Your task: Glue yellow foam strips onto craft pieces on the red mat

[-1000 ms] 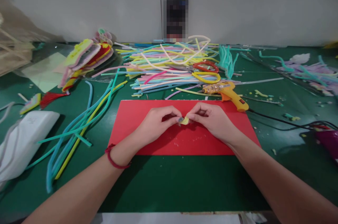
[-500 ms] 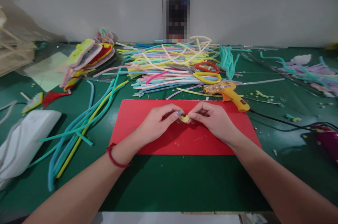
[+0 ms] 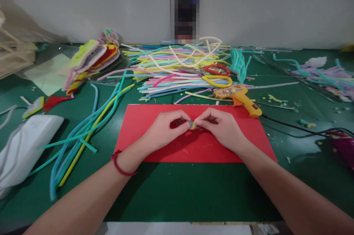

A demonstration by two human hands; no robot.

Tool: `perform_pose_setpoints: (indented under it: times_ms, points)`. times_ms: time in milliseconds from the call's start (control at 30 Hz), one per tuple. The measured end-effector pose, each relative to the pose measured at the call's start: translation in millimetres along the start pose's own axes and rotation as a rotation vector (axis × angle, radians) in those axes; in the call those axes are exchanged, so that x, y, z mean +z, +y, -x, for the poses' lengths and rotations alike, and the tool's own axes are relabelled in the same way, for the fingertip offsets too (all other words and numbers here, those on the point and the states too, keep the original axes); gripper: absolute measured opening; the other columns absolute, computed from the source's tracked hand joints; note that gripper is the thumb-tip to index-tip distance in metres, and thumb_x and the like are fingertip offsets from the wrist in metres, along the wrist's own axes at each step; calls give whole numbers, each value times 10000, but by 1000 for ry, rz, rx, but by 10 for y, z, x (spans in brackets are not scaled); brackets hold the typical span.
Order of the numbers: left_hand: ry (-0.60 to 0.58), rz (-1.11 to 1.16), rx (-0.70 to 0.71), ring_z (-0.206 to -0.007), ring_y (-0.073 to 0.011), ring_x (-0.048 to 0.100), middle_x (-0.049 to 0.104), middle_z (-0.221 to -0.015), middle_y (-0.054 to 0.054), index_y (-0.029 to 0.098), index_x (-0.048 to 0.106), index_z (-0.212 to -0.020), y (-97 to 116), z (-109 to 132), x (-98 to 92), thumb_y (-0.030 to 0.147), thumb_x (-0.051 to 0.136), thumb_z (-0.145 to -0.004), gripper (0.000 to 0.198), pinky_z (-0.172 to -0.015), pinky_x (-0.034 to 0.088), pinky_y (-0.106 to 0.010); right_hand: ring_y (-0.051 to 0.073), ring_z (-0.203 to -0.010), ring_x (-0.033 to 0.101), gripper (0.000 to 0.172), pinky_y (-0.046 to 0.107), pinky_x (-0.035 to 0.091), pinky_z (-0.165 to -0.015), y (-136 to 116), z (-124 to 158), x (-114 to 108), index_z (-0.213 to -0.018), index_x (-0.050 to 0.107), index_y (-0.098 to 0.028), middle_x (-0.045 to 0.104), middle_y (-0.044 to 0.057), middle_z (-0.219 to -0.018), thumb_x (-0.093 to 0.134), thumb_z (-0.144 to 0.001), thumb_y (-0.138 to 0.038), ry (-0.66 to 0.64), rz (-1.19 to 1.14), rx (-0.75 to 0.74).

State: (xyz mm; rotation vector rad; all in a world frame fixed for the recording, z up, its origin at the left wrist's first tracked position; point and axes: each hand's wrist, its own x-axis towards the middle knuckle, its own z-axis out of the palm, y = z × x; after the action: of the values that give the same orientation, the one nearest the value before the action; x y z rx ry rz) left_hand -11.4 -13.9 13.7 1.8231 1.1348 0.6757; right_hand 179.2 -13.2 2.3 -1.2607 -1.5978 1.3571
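My left hand (image 3: 173, 125) and my right hand (image 3: 219, 123) meet fingertip to fingertip above a red board (image 3: 171, 154). Between them they pinch a short piece of yellow pipe cleaner (image 3: 193, 126), bent and mostly covered by the fingers. Thumb and forefinger are closed on it on each side. Just beyond my right hand lies an orange glue gun (image 3: 246, 103), its nozzle pointing left.
Behind the board are a heap of pastel pipe cleaners (image 3: 166, 61) and scissors (image 3: 217, 80) with red and yellow handles. Loose blue, green and yellow stems (image 3: 83, 135) and a white power strip (image 3: 33, 142) lie left. The glue gun's black cord (image 3: 293, 128) runs right.
My fingertips have drawn closer together, so less of the yellow piece shows between them. Everything else on the table stays as it was.
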Motion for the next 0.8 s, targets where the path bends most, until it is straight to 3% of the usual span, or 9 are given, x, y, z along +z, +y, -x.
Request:
perform_pose_setpoints:
  times_ms: [567,800]
  points:
    - [15,-26,-3,-719,-116,621,692,-766,27,192,637,-755,-2,2,7,250,544,-837,137,-669,455,-199,162,-725,649,144,297,520,-696,8,7,10,-731,652,-216,700,15,-751,658,-767,-356,14,23,-41]
    - [43,52,18,-751,-136,626,686,-793,-20,167,633,-789,-42,11,-9,327,358,-938,352,-721,458,-231,155,-691,650,191,287,533,-670,-19,2,6,-714,646,-205,699,19,-729,669,-754,-390,17,-12,-28]
